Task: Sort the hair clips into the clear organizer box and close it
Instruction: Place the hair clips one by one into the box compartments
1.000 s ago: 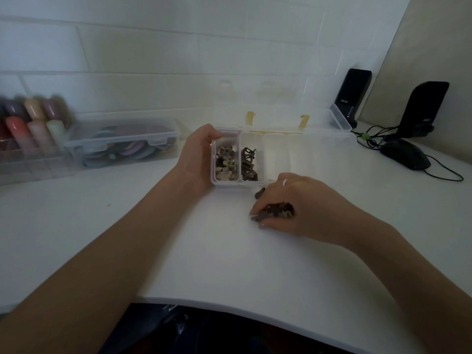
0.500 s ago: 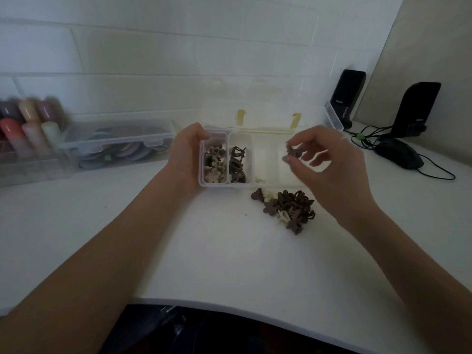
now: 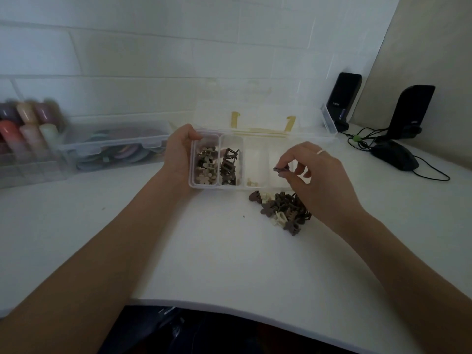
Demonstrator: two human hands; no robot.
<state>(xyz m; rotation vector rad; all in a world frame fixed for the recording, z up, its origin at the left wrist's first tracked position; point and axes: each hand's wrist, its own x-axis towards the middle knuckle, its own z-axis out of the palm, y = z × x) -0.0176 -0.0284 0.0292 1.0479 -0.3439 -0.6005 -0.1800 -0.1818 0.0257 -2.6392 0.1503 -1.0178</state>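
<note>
Standing at far left on the white desk: blurred coloured bottles, then a closed clear storage case of round coloured items. Left hand: fingers curled around the left end of the clear organizer box, thumb over its far corner. Box lid: open, tilted back toward the tiled wall. Compartments, left to right: beige-brown flower clips; dark brown clips; one or two pale clips; the fourth partly hidden. Right hand: thumb and fingertips pinching one dark clip above the fourth compartment. Loose clip pile: on the desk just in front of the box, under the right hand. Far right: black mouse, two black speakers.
</note>
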